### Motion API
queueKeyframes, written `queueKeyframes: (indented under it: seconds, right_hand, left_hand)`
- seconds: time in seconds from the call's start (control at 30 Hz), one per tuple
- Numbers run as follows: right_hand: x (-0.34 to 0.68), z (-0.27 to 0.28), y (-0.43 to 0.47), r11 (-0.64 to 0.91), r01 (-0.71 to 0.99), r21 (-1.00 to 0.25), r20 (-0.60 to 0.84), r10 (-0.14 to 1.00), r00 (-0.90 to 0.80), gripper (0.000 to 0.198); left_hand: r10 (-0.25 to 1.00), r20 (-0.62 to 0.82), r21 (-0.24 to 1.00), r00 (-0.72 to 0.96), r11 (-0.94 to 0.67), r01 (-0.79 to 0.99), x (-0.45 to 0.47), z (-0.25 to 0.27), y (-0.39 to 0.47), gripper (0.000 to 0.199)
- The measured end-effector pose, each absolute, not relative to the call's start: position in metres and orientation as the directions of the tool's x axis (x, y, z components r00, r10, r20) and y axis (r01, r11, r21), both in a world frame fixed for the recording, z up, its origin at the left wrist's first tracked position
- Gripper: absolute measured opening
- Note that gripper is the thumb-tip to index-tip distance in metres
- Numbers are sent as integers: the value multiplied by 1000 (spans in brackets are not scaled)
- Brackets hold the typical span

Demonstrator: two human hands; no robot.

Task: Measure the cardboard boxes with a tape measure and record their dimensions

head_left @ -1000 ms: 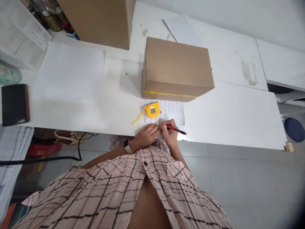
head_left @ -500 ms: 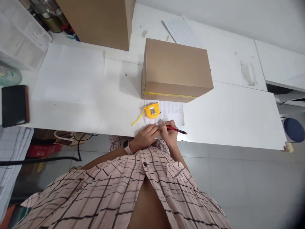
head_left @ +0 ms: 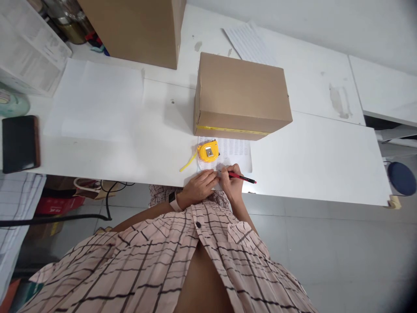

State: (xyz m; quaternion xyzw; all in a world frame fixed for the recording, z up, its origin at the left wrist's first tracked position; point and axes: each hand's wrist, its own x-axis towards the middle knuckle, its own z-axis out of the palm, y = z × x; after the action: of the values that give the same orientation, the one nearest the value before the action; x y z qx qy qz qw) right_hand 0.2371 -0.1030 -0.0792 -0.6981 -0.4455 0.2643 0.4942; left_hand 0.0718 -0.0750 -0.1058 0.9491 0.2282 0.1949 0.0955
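Observation:
A red and black pen [head_left: 241, 177] is gripped in my right hand [head_left: 232, 182], its tip pointing left toward the paper near the table's front edge. My left hand [head_left: 201, 184] lies flat with fingers outstretched on the near edge of the printed paper [head_left: 240, 152], its fingertips close beside my right hand. On that sheet rests a yellow tape measure [head_left: 208, 151], a short yellow tab sticking out to its left. Behind it a closed cardboard box [head_left: 243, 91] covers the far part of the paper, with a yellow strip along its lower front edge.
A bigger cardboard box [head_left: 143, 32] stands at the back left. Blank white sheets [head_left: 100, 102] and a dark phone [head_left: 21, 144] lie on the left of the white table [head_left: 325, 161]. Another printed sheet [head_left: 249, 42] is behind the box. A black cable [head_left: 65, 222] hangs below the table.

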Motion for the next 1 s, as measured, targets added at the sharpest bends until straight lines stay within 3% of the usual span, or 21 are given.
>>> queueKeyframes:
  seconds: [0.37,1.0]
  right_hand:
    - [236,-80,-103,-123,347,-930,73,861,503,27]
    - [237,-80,-102,-123,306,-944,56,855,516,25]
  left_hand:
    - [464,325,234,824,-884,405,72,-104,-75,42]
    - [471,326,275,820,-877,395,72,-104,-75,42]
